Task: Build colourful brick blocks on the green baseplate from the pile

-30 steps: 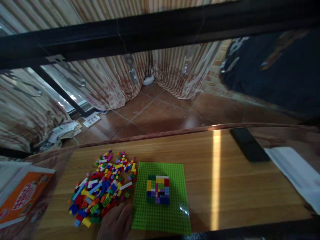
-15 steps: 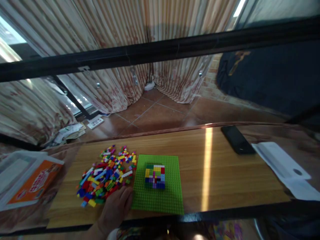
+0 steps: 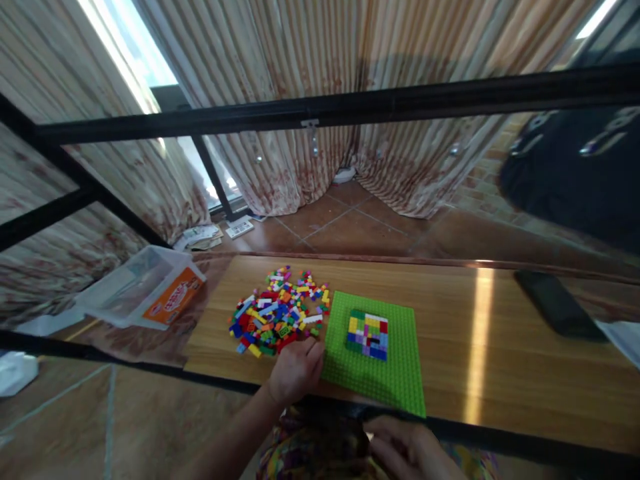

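My left hand (image 3: pixel 299 371) rests on the wooden table between the pile of loose toy bricks (image 3: pixel 274 319) and the green baseplate (image 3: pixel 400 387). Its fingers are curled closed, and whatever they may hold is hidden. On the baseplate sits a roughly square block of multicoloured bricks (image 3: pixel 369 333), with yellow, white, red, blue and green ones showing. Below the table's front edge, close to my lap, my right hand (image 3: pixel 405 445) has its fingers bent together. Anything small between those fingertips is too dark and blurred to name.
An open clear plastic box (image 3: pixel 143 287) with an orange label stands left of the wooden board (image 3: pixel 435 320). A dark phone (image 3: pixel 560 303) lies at the right, beside a white sheet-like item (image 3: pixel 623 337). A black metal bar (image 3: pixel 350 107) crosses behind, before striped curtains.
The view has swung left, so the table's contents appear farther right. My right hand has come into view at the bottom. My left hand stays beside the bricks and baseplate, still closed.
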Action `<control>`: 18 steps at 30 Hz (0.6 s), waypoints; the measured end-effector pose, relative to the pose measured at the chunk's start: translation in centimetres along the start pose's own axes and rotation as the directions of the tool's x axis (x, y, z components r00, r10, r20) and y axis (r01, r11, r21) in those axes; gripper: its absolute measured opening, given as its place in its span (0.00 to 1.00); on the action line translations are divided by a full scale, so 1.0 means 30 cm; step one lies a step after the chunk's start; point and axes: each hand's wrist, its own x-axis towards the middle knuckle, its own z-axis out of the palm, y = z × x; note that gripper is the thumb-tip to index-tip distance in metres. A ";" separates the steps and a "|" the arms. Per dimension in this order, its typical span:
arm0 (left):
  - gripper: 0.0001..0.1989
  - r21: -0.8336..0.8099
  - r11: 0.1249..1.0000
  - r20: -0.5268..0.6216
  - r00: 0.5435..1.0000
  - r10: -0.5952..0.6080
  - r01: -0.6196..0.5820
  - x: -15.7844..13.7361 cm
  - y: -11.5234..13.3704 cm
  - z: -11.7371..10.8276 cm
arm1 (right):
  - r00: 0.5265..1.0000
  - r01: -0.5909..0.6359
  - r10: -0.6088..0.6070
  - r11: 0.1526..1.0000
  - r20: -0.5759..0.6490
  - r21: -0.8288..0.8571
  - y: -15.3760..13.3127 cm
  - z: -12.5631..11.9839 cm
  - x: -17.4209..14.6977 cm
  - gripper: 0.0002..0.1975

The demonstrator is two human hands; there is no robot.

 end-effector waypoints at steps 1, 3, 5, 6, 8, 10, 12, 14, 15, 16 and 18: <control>0.08 -0.017 1.000 -0.007 1.000 0.009 -0.009 -0.002 0.002 -0.001 | 0.998 -0.023 0.025 0.999 -0.051 0.042 -0.034 -0.031 0.033 0.16; 0.08 -0.066 0.998 -0.038 0.999 0.012 -0.015 -0.006 0.007 -0.006 | 0.963 -0.008 0.013 1.000 -0.270 0.020 -0.080 -0.089 0.091 0.18; 0.08 -0.132 0.991 -0.112 0.993 -0.031 0.016 -0.012 0.011 -0.017 | 0.859 0.031 -0.099 0.989 -0.502 -0.141 -0.086 -0.136 0.151 0.19; 0.08 -0.164 0.985 -0.164 0.984 -0.076 0.049 -0.017 0.011 -0.024 | 0.814 0.036 -0.169 0.969 -0.555 -0.243 -0.075 -0.153 0.182 0.20; 0.07 -0.213 0.966 -0.273 0.940 -0.204 0.148 -0.031 0.005 -0.040 | 0.770 0.007 -0.262 0.915 -0.582 -0.404 -0.033 -0.173 0.244 0.23; 0.07 -0.225 0.934 -0.358 0.867 -0.346 0.279 -0.049 -0.011 -0.056 | 0.734 -0.029 -0.315 0.870 -0.601 -0.492 0.019 -0.173 0.291 0.26; 0.09 -0.201 0.894 -0.392 0.804 -0.448 0.400 -0.068 -0.036 -0.068 | 0.732 -0.032 -0.336 0.852 -0.592 -0.523 0.064 -0.160 0.317 0.28; 0.12 -0.156 0.871 -0.376 0.787 -0.489 0.466 -0.081 -0.064 -0.076 | 0.742 -0.018 -0.338 0.854 -0.580 -0.520 0.093 -0.144 0.324 0.29; 0.13 -0.138 0.868 -0.362 0.791 -0.493 0.477 -0.085 -0.076 -0.078 | 0.746 -0.011 -0.335 0.858 -0.576 -0.514 0.102 -0.139 0.324 0.29; 0.14 -0.127 0.869 -0.351 0.797 -0.491 0.479 -0.087 -0.087 -0.080 | 0.749 -0.007 -0.332 0.862 -0.574 -0.507 0.108 -0.136 0.322 0.29; 0.14 -0.120 0.870 -0.355 0.798 -0.487 0.478 -0.090 -0.104 -0.084 | 0.752 -0.005 -0.324 0.867 -0.574 -0.498 0.114 -0.138 0.318 0.28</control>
